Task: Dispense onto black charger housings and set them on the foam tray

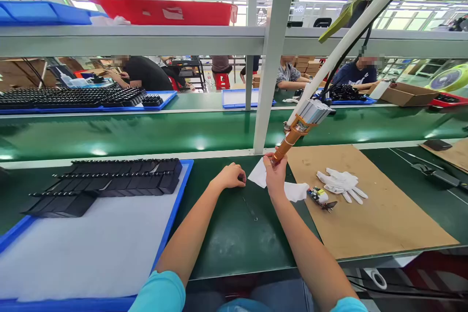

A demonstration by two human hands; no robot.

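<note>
My right hand [275,171] is closed round the lower end of an orange hanging tool [292,139], a power screwdriver whose silver body and hose run up to the right. Its tip points down at the green mat beside a white cloth [260,174]. My left hand [231,177] rests on the mat just left of the tip, fingers curled in a pinch on something small that I cannot make out. A thin black wire hook [250,209] lies on the mat in front of both hands.
A blue tray [174,207] with white foam holds rows of black parts [109,183] at left. White gloves [341,183] and a small circuit part [319,196] lie on the cardboard sheet [365,214] at right. Beyond the green conveyor [146,131], several people sit working.
</note>
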